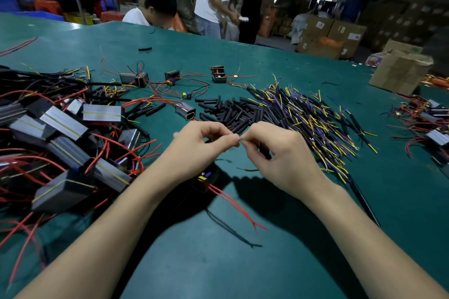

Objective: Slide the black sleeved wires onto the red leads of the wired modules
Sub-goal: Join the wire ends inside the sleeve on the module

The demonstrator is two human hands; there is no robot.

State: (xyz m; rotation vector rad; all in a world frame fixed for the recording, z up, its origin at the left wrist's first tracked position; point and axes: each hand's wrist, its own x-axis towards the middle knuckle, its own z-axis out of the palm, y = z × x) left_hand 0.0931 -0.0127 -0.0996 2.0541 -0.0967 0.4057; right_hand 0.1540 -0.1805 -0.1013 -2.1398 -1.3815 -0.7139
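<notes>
Only one view is showing here, from the head of the person. It is looking forward and down over the green table (315, 238), close above the two forearms, and it is also taking in the far workshop behind. No second view is sharing the scene.

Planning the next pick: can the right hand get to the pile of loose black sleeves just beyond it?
Probably yes. The pile of loose black sleeves lies on the table directly past the right hand with nothing between, but its fingers are pinching something small against the left hand.
</notes>
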